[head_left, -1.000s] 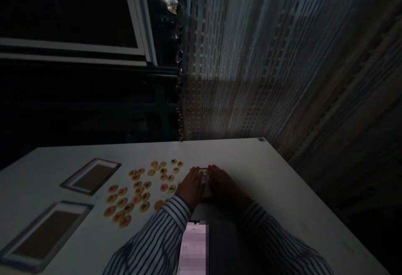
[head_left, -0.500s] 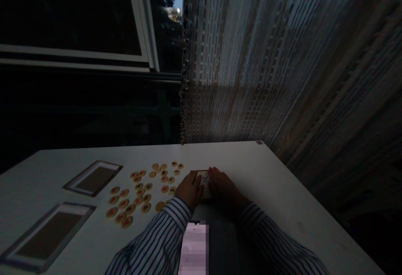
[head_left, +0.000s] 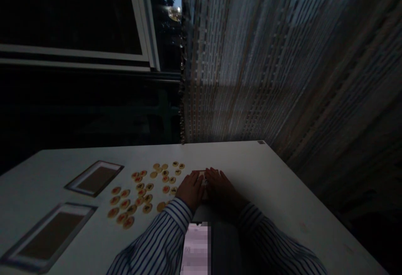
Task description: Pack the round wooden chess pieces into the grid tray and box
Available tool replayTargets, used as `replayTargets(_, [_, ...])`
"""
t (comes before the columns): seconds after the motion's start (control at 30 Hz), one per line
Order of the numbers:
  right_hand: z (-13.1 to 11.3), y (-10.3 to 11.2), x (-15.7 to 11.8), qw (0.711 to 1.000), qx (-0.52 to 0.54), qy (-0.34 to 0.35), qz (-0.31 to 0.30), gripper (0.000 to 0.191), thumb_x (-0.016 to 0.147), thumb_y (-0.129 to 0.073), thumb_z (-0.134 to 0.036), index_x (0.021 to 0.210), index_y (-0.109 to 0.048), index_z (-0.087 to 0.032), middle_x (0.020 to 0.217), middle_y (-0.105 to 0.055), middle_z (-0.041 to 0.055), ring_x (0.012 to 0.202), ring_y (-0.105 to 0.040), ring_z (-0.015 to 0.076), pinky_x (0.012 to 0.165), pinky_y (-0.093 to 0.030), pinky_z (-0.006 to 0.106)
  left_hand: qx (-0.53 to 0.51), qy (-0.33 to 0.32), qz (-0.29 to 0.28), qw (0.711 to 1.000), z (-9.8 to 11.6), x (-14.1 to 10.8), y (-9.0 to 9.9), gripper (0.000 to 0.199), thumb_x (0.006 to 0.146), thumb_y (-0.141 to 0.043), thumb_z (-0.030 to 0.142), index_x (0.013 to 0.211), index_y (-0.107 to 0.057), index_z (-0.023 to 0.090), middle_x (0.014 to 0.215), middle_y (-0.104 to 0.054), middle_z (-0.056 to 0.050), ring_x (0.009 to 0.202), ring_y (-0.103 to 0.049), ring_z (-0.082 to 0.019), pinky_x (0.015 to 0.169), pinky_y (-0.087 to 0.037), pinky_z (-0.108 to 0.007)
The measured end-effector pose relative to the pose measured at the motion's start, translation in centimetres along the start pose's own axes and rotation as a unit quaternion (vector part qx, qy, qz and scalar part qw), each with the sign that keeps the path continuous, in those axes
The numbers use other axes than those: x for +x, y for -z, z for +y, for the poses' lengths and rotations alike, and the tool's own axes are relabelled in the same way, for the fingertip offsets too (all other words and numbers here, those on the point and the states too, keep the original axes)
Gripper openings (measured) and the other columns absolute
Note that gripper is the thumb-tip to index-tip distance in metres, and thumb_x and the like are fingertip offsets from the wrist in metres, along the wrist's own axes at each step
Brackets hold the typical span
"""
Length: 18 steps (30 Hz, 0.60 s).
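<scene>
My left hand (head_left: 190, 190) and my right hand (head_left: 221, 189) lie side by side, palms down, on a small flat board or box (head_left: 204, 179). Both hands have their fingers stretched forward, and they cover most of it. Only a strip between them and its reddish far edge show. Left of my left hand, several round wooden pieces (head_left: 141, 192) with red or dark characters are spread over the white table (head_left: 232, 154). A few of them look plain. One marked piece (head_left: 173, 190) lies close beside my left hand.
Two flat rectangular frames with brown middles lie at the left, one farther back (head_left: 98, 178) and one nearer (head_left: 52, 235). A pinkish, partly pixelated object (head_left: 195, 250) is at the bottom centre. Beyond the table hangs a string curtain (head_left: 232, 65) beside a window.
My right hand has moved left over the board or box, covering the dark marks that showed between my hands. My left hand has barely moved.
</scene>
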State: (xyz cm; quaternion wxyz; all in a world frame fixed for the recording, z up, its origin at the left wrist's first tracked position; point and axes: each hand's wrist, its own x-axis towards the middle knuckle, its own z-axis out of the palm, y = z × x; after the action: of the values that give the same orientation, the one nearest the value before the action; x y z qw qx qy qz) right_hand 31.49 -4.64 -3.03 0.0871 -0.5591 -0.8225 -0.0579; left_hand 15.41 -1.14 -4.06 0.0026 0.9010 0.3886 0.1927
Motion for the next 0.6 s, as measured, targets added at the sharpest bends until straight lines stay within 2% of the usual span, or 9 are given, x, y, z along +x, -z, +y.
replayTargets(0.17, [1.0, 0.0, -1.3, 0.999, 0.043, -0.013, 0.01, 0.051, 0.086, -0.028, -0.036, 0.131, -0.026, -0.013, 0.137, -0.026, 0.013, 0.126, -0.016, 0.0241, 0.096, -0.022, 0.047, 0.007, 0.005, -0.035, 0.999, -0.1, -0.3, 0.6, 0.044, 0.081, -0.038, 0.033, 0.12, -0.042, 0.013, 0.128, -0.041, -0.013, 0.12, -0.033, -0.026, 0.097, -0.029, -0.045])
replayTargets(0.27, [1.7, 0.1, -2.3, 0.999, 0.044, -0.024, 0.017, 0.053, 0.086, -0.029, -0.039, 0.132, -0.025, -0.013, 0.137, -0.025, 0.014, 0.126, -0.018, 0.0243, 0.096, -0.023, 0.047, 0.005, 0.006, -0.049, 0.999, 0.0, -0.4, 0.9, 0.049, 0.08, -0.038, 0.039, 0.121, -0.041, 0.013, 0.13, -0.039, -0.014, 0.121, -0.031, -0.026, 0.098, -0.026, -0.046])
replayTargets(0.43, [1.5, 0.1, -3.2, 0.999, 0.011, -0.01, 0.05, 0.045, 0.087, -0.03, -0.032, 0.126, -0.035, -0.009, 0.132, -0.035, 0.016, 0.123, -0.025, 0.0255, 0.096, -0.024, 0.048, -0.004, 0.024, -0.066, 0.998, 0.2, -0.2, 1.5, 0.05, 0.079, -0.041, 0.04, 0.121, -0.042, 0.013, 0.13, -0.039, -0.014, 0.121, -0.032, -0.027, 0.099, -0.025, -0.046])
replayTargets(0.6, [0.9, 0.4, -3.3, 0.998, 0.015, -0.009, 0.061, 0.041, 0.087, -0.031, -0.027, 0.124, -0.037, -0.011, 0.128, -0.039, 0.0164, 0.117, -0.035, 0.0248, 0.093, -0.03, 0.046, -0.025, 0.036, -0.052, 0.998, 0.2, -0.5, 1.6, 0.043, 0.08, -0.041, 0.033, 0.114, -0.048, 0.009, 0.125, -0.043, -0.017, 0.118, -0.036, -0.026, 0.099, -0.027, -0.041])
